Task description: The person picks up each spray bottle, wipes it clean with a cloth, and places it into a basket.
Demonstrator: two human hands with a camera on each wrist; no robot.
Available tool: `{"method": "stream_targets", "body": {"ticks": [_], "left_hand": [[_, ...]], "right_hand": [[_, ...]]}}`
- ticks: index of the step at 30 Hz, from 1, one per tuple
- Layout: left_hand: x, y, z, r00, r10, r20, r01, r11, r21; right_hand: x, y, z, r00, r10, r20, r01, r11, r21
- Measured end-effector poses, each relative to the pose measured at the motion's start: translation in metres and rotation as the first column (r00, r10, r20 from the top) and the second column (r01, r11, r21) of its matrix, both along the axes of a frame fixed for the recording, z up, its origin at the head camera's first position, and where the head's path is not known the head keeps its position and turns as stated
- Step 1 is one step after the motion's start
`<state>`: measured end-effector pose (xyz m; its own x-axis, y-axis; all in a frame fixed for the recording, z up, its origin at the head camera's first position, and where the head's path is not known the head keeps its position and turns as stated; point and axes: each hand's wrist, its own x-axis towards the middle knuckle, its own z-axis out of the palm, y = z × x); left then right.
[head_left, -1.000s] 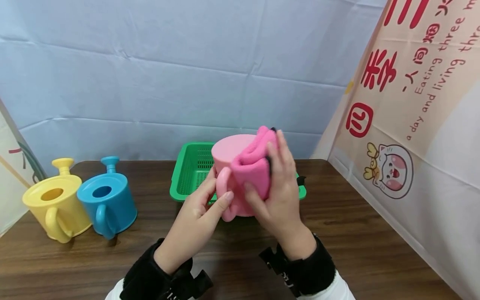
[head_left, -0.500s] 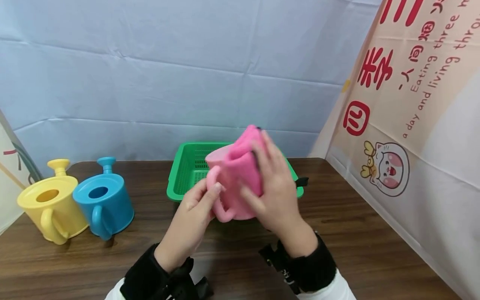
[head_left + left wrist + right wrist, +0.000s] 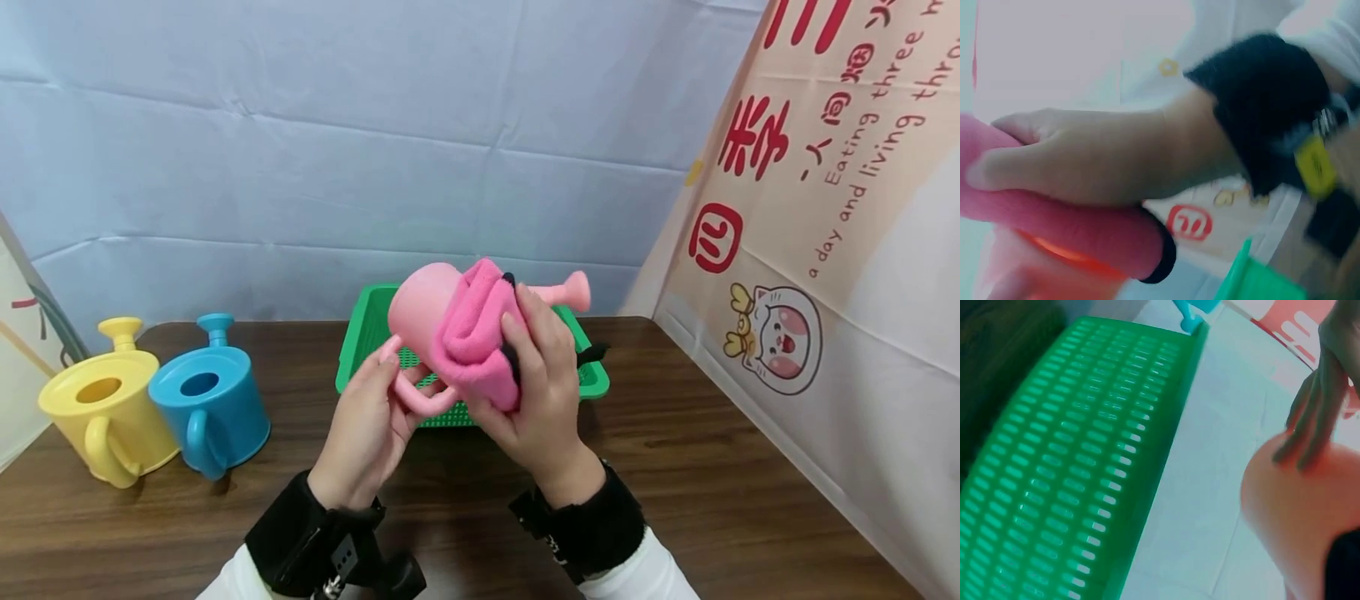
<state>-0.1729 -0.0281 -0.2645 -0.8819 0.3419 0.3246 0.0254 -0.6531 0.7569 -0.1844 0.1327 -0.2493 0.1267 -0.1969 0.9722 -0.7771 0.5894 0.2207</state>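
Observation:
A pink toy watering can [image 3: 420, 304] is held tilted in front of the green basket, its spout [image 3: 573, 292] pointing right. My left hand [image 3: 363, 417] grips its handle, thumb on top. In the right wrist view, left-hand fingers [image 3: 1316, 419] also touch the can's pink body [image 3: 1285, 500]. My right hand [image 3: 543, 383] holds a folded pink cloth [image 3: 472, 333] with black edging against the can's side. The left wrist view shows the right hand [image 3: 1097, 150] and the cloth [image 3: 1104, 237] close up. The cloth covers part of the can.
Behind the can, a green perforated basket [image 3: 362, 342] stands on the brown wooden table [image 3: 712, 483], with something black at its right rim. A yellow watering can [image 3: 138, 417] and a blue watering can [image 3: 243, 408] stand side by side at the left. A pale blue cloth backdrop [image 3: 300, 167] hangs behind.
The pink watering can has turned and tipped from nearly upright toward the right, bringing its spout into view. My right hand and the cloth have stayed against its side, shifting slightly left.

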Motion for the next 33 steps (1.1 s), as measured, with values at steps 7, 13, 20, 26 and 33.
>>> {"method": "stream_targets", "body": {"ticks": [7, 13, 20, 26, 33], "left_hand": [[-0.006, -0.003, -0.008, 0.966, -0.188, 0.178, 0.15, 0.967, 0.205], [-0.006, -0.001, -0.005, 0.966, -0.235, 0.105, 0.214, 0.961, 0.176], [-0.003, 0.0, -0.004, 0.998, -0.057, -0.017, 0.058, 0.998, 0.031], [-0.003, 0.002, -0.005, 0.999, -0.033, -0.003, 0.033, 0.999, -0.023], [-0.008, 0.003, -0.013, 0.995, -0.087, 0.053, 0.09, 0.995, -0.046]], "right_hand": [[0.006, -0.006, 0.005, 0.998, 0.059, -0.031, -0.061, 0.996, -0.064], [0.021, -0.005, 0.012, 0.752, 0.481, 0.451, -0.281, 0.852, -0.441], [0.021, 0.0, 0.013, 0.422, 0.648, 0.634, -0.188, 0.747, -0.638], [0.019, 0.005, 0.014, 0.428, 0.565, 0.705, -0.064, 0.798, -0.6], [0.015, 0.006, 0.007, 0.483, 0.443, 0.755, 0.046, 0.848, -0.527]]}}
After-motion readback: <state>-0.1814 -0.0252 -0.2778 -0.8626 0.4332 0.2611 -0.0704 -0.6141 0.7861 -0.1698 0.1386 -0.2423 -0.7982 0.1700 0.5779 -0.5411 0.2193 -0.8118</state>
